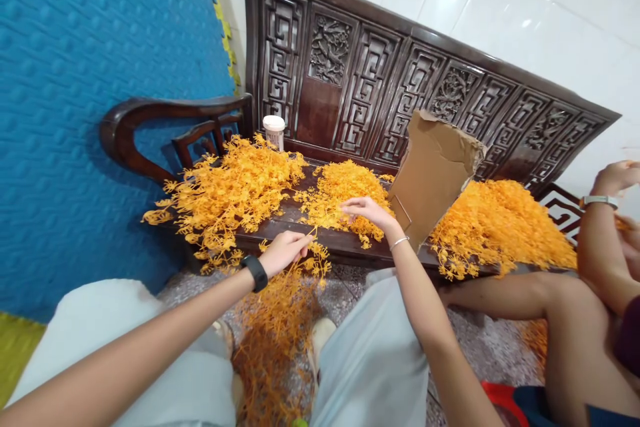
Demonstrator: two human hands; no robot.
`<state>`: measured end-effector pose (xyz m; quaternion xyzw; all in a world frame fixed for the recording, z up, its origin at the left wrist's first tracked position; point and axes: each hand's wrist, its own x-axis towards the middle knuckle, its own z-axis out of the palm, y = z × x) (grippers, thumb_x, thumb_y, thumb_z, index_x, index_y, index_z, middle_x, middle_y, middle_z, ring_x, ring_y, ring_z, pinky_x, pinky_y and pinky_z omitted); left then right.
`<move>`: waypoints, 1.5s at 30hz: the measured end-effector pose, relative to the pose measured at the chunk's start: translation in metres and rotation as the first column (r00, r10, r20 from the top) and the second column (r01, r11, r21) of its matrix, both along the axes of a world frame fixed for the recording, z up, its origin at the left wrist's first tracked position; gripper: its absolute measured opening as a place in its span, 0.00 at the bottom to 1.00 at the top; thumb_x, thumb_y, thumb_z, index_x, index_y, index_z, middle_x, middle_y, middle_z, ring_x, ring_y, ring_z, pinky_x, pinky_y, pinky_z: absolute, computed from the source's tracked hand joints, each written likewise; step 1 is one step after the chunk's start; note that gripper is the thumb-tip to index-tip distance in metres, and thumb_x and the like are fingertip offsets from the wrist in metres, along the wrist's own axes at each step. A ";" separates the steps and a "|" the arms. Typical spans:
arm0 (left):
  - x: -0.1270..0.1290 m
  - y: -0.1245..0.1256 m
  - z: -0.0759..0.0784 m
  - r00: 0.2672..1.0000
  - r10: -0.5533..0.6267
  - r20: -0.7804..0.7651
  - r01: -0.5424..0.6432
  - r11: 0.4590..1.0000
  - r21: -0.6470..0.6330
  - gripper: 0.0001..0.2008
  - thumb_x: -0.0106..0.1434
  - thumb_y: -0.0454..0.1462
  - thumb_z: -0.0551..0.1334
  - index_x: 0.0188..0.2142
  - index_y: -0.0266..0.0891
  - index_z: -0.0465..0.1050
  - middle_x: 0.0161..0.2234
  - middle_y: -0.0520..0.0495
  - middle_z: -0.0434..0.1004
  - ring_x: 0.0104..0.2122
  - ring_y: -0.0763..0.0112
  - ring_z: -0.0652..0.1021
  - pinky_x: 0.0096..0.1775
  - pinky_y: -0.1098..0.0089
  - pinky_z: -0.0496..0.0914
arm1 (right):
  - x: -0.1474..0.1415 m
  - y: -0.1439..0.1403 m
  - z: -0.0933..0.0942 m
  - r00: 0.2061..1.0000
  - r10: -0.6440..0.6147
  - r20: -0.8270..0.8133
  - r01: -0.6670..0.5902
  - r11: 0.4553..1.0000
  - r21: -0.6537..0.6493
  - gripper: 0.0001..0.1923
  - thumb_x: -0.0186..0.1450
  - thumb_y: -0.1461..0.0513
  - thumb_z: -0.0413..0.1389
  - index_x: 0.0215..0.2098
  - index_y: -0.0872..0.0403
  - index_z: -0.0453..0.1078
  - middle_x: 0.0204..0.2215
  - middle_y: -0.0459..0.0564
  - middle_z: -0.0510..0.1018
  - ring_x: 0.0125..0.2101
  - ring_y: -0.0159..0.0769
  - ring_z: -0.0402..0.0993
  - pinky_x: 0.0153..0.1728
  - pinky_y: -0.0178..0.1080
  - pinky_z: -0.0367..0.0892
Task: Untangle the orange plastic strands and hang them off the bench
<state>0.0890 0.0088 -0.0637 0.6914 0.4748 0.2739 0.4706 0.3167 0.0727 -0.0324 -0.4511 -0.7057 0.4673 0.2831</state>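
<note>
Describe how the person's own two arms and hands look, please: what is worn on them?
Both arms are bare, with no sleeves. The left hand has a black band with a dark square face, like a smartwatch, at the wrist. The right hand has a thin silver bangle at the wrist. No gloves or rings are visible.

Both bare forearms stretch forward from the lower edge of the view. The left hand [284, 250] is loosely closed, fingertips pinched together and pointing right, with a black watch on its wrist. The right hand [367, 210] reaches farther ahead, palm down, fingers curled and spread slightly to the left, wrist bent, a thin bracelet around it. The hands are near each other, not touching.
</note>
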 end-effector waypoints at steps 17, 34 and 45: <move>0.014 -0.028 0.003 0.998 -0.049 0.031 0.047 0.997 0.057 0.15 0.55 0.46 0.51 0.19 0.39 0.57 0.14 0.59 0.55 0.17 0.77 0.59 0.22 0.74 0.52 | 0.005 0.013 -0.005 0.978 -0.175 0.117 0.120 0.921 0.371 0.04 0.49 0.68 0.54 0.24 0.57 0.70 0.22 0.46 0.73 0.25 0.29 0.68 0.30 0.34 0.63; 0.035 -0.025 0.026 0.886 0.072 0.458 0.105 0.932 -0.348 0.10 0.54 0.40 0.53 0.20 0.39 0.54 0.12 0.60 0.54 0.12 0.83 0.50 0.16 0.77 0.43 | -0.010 0.040 -0.001 0.901 -0.241 -0.361 0.343 0.904 0.254 0.06 0.47 0.66 0.52 0.26 0.54 0.61 0.21 0.41 0.68 0.22 0.26 0.63 0.27 0.31 0.60; 0.002 -0.020 0.047 0.878 0.083 0.472 0.133 0.905 -0.405 0.11 0.54 0.41 0.53 0.20 0.38 0.55 0.13 0.60 0.51 0.12 0.83 0.50 0.16 0.77 0.44 | -0.017 0.041 -0.003 0.875 -0.184 -0.448 0.281 0.946 0.160 0.10 0.47 0.67 0.55 0.25 0.53 0.58 0.20 0.40 0.70 0.24 0.27 0.65 0.29 0.32 0.60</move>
